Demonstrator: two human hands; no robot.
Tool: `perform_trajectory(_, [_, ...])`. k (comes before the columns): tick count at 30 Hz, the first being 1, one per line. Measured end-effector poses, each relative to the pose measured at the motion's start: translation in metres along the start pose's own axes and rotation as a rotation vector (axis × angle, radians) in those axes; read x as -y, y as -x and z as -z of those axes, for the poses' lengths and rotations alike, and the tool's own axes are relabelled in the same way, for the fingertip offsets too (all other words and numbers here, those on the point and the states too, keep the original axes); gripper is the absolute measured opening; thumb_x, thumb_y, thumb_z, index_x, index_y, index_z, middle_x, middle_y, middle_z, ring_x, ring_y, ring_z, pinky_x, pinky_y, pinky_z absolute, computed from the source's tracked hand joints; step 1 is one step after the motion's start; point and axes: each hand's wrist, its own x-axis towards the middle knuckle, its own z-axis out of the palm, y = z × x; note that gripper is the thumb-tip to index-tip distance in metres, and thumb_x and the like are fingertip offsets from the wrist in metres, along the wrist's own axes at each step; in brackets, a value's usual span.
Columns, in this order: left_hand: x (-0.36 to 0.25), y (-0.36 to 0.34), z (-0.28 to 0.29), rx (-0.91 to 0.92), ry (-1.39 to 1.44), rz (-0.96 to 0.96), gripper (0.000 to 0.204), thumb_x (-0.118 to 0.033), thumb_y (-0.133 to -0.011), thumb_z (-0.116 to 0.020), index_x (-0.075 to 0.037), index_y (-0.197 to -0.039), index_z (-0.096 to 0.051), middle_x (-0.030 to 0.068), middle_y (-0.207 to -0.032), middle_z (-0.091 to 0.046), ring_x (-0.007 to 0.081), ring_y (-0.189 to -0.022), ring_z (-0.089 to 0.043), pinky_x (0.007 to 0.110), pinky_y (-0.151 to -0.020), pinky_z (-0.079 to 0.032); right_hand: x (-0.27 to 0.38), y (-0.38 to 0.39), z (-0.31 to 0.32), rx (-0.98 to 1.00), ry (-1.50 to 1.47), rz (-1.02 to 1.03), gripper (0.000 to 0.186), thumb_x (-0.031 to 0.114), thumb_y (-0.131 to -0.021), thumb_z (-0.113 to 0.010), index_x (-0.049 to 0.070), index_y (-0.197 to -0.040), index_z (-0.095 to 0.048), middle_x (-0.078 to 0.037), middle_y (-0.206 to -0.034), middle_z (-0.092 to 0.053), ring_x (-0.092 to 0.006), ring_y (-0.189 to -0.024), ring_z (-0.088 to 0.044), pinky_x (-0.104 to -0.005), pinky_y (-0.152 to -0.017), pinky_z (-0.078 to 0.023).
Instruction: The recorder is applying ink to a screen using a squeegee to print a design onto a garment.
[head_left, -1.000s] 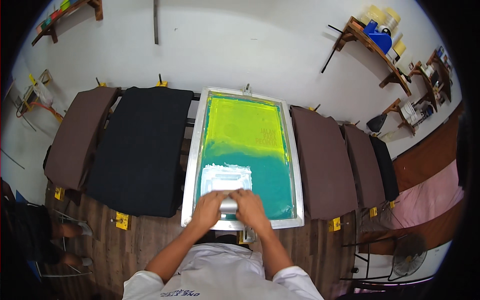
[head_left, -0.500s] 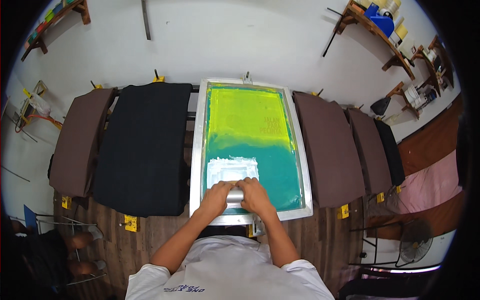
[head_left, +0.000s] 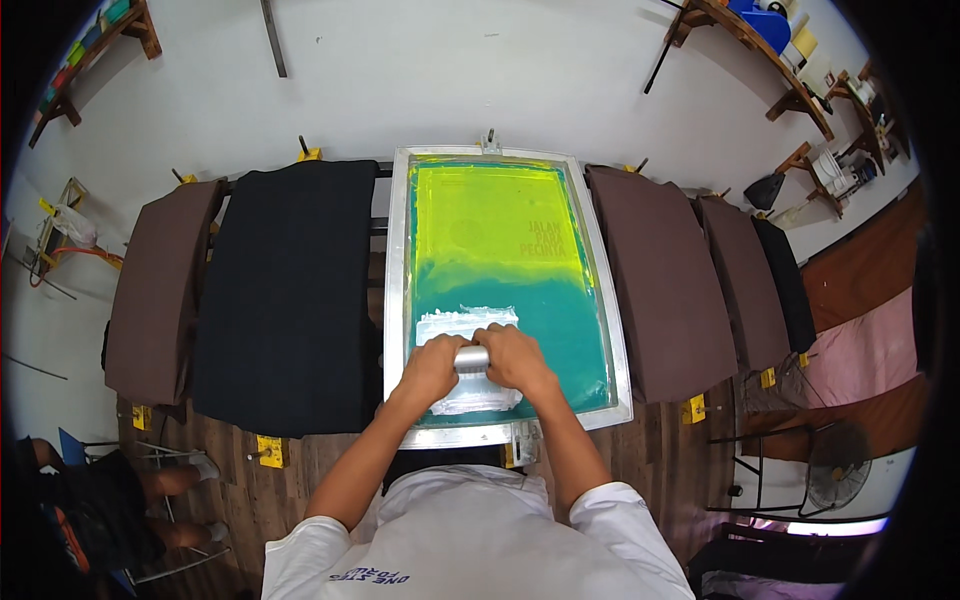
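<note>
A screen printing frame (head_left: 391, 320) with a silvery metal border lies in front of me. Its mesh (head_left: 560, 340) is yellow-green at the far part and teal at the near part. White ink (head_left: 465, 400) covers a patch at the near left of the mesh. Over that patch my left hand (head_left: 435, 367) and my right hand (head_left: 508, 357) are closed side by side on a squeegee (head_left: 471, 358). Only the middle of its silver handle shows between them; the blade is hidden.
A black garment on a board (head_left: 285, 300) stands left of the frame, with a brown one (head_left: 160, 295) beyond it. More brown garments (head_left: 660, 290) line the right side. Shelves (head_left: 745, 50) hang at the upper right. A fan (head_left: 838, 473) stands lower right; a seated person's legs (head_left: 180, 485) show lower left.
Both hands and the squeegee have moved away from me across the white ink. More white ink now shows on the near side of the hands. The view has shifted slightly.
</note>
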Motion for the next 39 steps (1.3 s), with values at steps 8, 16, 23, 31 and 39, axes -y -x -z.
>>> perform_trajectory(8, [-0.01, 0.095, -0.043, -0.153, -0.168, -0.207, 0.061, 0.013, -0.065, -0.061, -0.001, -0.124, -0.059, 0.0226, -0.126, -0.058, 0.0412, -0.11, -0.059, 0.048, -0.091, -0.049, 0.019, 0.089, -0.049, -0.099, -0.038, 0.071, 0.058, -0.005, -0.059, -0.07, 0.007, -0.115, -0.056, -0.018, -0.12, -0.053, -0.0395, -0.104, -0.053, -0.0466, -0.086, -0.051])
perform_trajectory(16, [0.002, 0.01, 0.002, 0.106, -0.149, -0.029, 0.029, 0.0, -0.071, -0.065, -0.006, -0.1, -0.069, 0.0188, -0.091, -0.069, 0.0381, -0.089, -0.067, 0.046, -0.081, -0.054, 0.01, 0.012, 0.014, 0.081, 0.028, 0.023, 0.039, 0.003, -0.068, -0.067, 0.013, -0.105, -0.067, -0.014, -0.098, -0.065, -0.0366, -0.095, -0.064, -0.0482, -0.08, -0.054])
perform_trajectory(23, [0.024, -0.055, 0.011, 0.072, -0.053, 0.007, 0.034, 0.011, -0.067, -0.062, 0.002, -0.099, -0.07, 0.025, -0.092, -0.07, 0.0417, -0.092, -0.067, 0.048, -0.085, -0.053, -0.018, -0.062, 0.018, 0.174, -0.013, -0.086, 0.037, 0.006, -0.067, -0.064, 0.012, -0.103, -0.071, -0.018, -0.097, -0.07, -0.0376, -0.092, -0.067, -0.0459, -0.08, -0.054])
perform_trajectory(31, [0.021, -0.027, -0.005, -0.013, -0.068, -0.063, 0.039, 0.013, -0.071, -0.058, -0.001, -0.105, -0.071, 0.0251, -0.094, -0.069, 0.0412, -0.092, -0.067, 0.047, -0.085, -0.053, -0.012, -0.035, -0.004, 0.038, 0.034, -0.062, 0.034, 0.007, -0.065, -0.072, 0.009, -0.099, -0.072, -0.017, -0.098, -0.069, -0.0362, -0.094, -0.067, -0.0449, -0.082, -0.056])
perform_trajectory(39, [0.009, 0.037, -0.03, -0.012, -0.072, -0.037, 0.038, 0.01, -0.076, -0.059, -0.004, -0.111, -0.067, 0.0217, -0.1, -0.065, 0.0407, -0.091, -0.066, 0.048, -0.081, -0.054, 0.015, 0.033, -0.026, -0.046, -0.036, -0.095, 0.039, 0.001, -0.063, -0.068, 0.005, -0.102, -0.07, -0.017, -0.1, -0.066, -0.0379, -0.098, -0.061, -0.0455, -0.087, -0.052])
